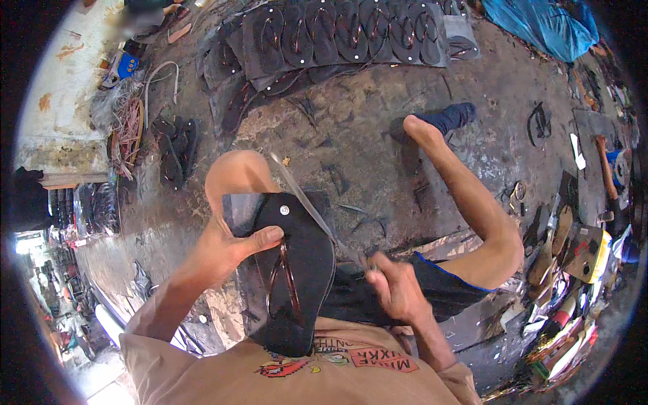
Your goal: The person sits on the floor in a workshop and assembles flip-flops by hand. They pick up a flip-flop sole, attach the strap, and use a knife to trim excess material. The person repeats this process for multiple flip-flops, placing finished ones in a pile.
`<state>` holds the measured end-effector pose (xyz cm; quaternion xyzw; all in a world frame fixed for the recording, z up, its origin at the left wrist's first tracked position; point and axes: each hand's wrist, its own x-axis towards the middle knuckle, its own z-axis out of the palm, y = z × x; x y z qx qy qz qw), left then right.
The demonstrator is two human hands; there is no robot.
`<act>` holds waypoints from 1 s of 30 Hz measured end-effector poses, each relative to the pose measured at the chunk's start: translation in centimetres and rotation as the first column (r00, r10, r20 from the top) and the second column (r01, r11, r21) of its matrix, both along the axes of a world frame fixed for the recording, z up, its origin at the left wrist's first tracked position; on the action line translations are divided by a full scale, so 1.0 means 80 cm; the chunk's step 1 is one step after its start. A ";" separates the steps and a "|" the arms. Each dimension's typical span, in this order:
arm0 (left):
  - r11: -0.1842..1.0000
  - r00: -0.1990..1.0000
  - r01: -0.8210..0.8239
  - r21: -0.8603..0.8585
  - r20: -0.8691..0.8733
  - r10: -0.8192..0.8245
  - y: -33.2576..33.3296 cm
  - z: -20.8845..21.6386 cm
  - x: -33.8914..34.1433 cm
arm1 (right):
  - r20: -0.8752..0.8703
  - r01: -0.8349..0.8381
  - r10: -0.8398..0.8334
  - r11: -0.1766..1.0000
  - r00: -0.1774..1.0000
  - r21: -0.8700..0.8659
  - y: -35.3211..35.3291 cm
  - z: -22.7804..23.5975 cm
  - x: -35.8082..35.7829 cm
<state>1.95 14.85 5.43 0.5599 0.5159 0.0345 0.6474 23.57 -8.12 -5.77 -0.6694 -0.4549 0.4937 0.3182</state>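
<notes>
A black flip-flop (307,256) with a shiny dark strap and a round white sticker near one end is upright in front of my chest. My left hand (233,246) is closed on its left side, the thumb pressed on the top face beside the sticker. Sheet material (239,212) sticks out past the sole's edge there. My right hand (401,290) is closed round the near end of a long thin knife (297,185). Its blade slants up and left along the flip-flop's right edge, close to or touching it. The handle is mostly hidden in my fingers.
Several black flip-flops (351,34) lie in rows at the far side, near a blue plastic sheet (543,27). Dark flip-flops (177,150) lie at left. My bent legs (466,196) frame the floor, with black scraps (364,219) between them. Assorted tools and a yellow container (588,255) crowd the right.
</notes>
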 end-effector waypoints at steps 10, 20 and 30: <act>0.976 0.969 0.214 -0.035 -0.116 -0.217 0.018 0.007 0.037 | 0.064 -0.167 0.155 0.954 0.986 0.249 0.177 0.032 0.050; 0.689 0.902 0.432 0.582 -0.296 -0.316 0.009 -0.031 0.076 | -0.509 0.525 -0.322 0.786 0.799 0.327 0.166 0.089 0.094; 0.741 0.435 -0.425 -0.520 0.601 0.671 -0.051 -0.089 0.156 | -0.147 0.626 -0.613 0.719 0.776 0.303 0.005 0.036 0.015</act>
